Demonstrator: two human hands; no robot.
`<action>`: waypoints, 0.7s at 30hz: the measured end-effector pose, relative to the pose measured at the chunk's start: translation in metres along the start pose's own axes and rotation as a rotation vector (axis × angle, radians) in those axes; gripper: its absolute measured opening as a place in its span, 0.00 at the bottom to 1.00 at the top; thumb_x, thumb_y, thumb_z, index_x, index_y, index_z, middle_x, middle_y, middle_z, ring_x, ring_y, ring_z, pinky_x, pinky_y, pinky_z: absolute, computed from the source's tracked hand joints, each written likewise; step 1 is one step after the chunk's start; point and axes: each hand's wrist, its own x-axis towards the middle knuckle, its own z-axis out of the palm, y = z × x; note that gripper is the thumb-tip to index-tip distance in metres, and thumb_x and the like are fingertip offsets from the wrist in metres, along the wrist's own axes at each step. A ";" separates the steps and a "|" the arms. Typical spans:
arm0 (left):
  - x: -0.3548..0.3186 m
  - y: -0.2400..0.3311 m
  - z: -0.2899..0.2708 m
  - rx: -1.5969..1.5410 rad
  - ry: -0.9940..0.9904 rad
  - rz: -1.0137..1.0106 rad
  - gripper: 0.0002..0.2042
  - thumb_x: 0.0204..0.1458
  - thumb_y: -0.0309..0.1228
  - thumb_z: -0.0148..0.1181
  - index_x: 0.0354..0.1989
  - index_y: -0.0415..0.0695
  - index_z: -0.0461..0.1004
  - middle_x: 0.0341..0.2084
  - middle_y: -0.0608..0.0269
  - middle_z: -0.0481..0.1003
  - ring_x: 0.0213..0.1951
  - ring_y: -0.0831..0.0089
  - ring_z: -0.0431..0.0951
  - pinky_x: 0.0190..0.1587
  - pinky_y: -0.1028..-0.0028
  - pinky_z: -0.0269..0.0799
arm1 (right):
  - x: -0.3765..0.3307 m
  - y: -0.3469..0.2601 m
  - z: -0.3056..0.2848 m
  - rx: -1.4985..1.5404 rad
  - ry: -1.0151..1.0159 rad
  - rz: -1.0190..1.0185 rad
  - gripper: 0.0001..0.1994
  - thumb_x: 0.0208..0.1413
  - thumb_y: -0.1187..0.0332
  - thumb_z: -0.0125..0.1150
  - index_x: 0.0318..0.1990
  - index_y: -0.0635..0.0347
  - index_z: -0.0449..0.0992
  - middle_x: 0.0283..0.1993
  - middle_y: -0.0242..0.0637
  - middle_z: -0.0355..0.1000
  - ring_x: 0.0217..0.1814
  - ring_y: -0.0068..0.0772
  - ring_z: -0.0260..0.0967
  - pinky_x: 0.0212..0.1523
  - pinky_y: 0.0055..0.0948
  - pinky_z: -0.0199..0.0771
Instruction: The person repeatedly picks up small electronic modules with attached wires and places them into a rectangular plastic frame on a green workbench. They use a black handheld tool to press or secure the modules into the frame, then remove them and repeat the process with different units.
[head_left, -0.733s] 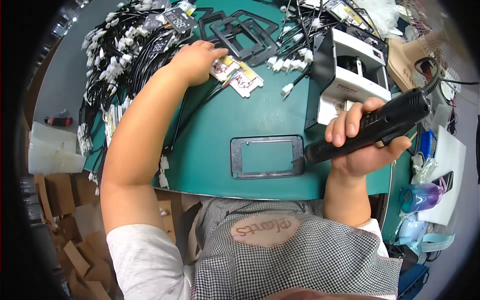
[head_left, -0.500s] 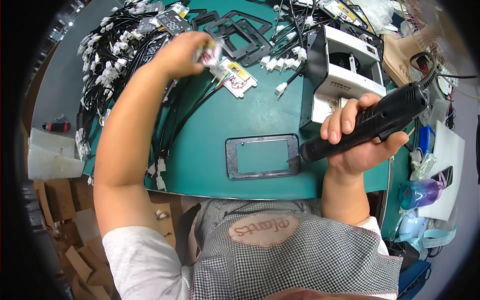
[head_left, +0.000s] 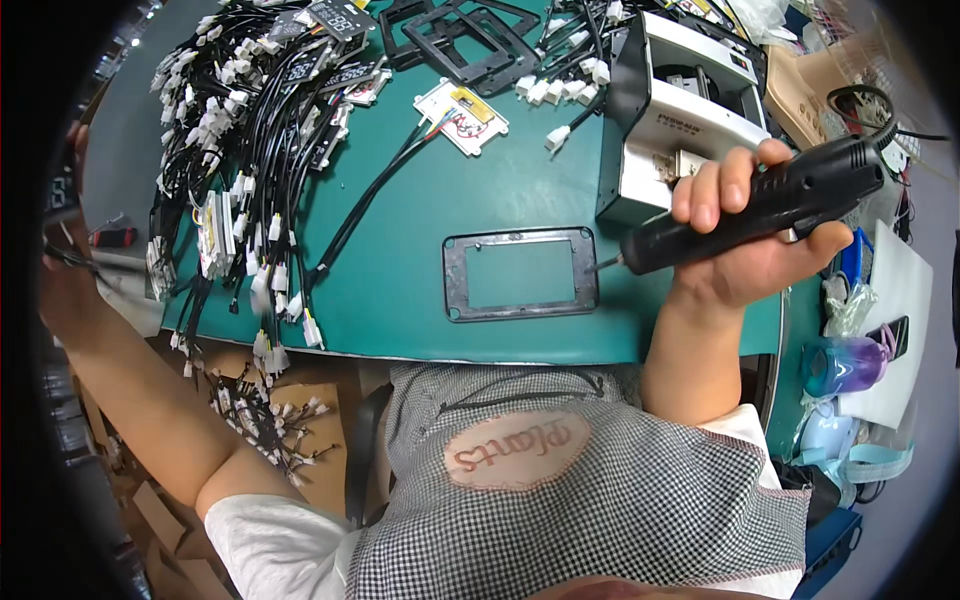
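In my right hand (head_left: 725, 235) is a black electric screwdriver (head_left: 760, 212), my fingers wrapped round its body. Its thin bit points left, by the right side of a black rectangular plastic frame (head_left: 455, 280) lying on the green mat. My left hand (head_left: 62, 250) is far out at the left rim, dark and partly cut off. It grips a display board (head_left: 62, 192) with a black cable trailing from it. Beyond the frame lies a white wired module (head_left: 462, 118) with a yellow part and black cables.
Heaps of black cables with white connectors (head_left: 215, 135) cover the table's left side, some hanging over the edge. More black frames (head_left: 470, 50) lie at the back. A white-and-black machine (head_left: 690, 120) stands behind the screwdriver. Cardboard boxes (head_left: 320, 430) are below left.
My left hand has swung from the back middle of the table to the far left rim. The right hand, with the screwdriver, has shifted slightly right and up in view.
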 end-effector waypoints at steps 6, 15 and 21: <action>-0.060 0.155 0.179 -0.069 -0.304 0.102 0.35 0.41 0.32 0.71 0.63 0.38 0.73 0.55 0.52 0.76 0.54 0.60 0.76 0.59 0.63 0.69 | 0.007 -0.019 -0.018 0.003 0.029 -0.044 0.47 0.51 0.17 0.44 0.54 0.54 0.78 0.32 0.36 0.73 0.29 0.39 0.73 0.34 0.45 0.77; -0.105 0.202 0.302 -0.020 -0.425 0.219 0.25 0.40 0.33 0.76 0.52 0.54 0.83 0.45 0.55 0.76 0.44 0.56 0.77 0.46 0.62 0.76 | 0.012 -0.042 -0.045 -0.089 0.040 -0.041 0.42 0.44 0.25 0.62 0.50 0.57 0.77 0.35 0.34 0.71 0.34 0.34 0.69 0.40 0.39 0.71; -0.117 0.197 0.319 0.069 -0.428 0.278 0.23 0.43 0.40 0.75 0.52 0.57 0.84 0.52 0.56 0.76 0.58 0.52 0.73 0.57 0.52 0.68 | 0.011 -0.016 -0.017 -0.272 0.277 -0.267 0.38 0.64 0.28 0.41 0.48 0.60 0.73 0.25 0.35 0.72 0.21 0.32 0.73 0.25 0.35 0.81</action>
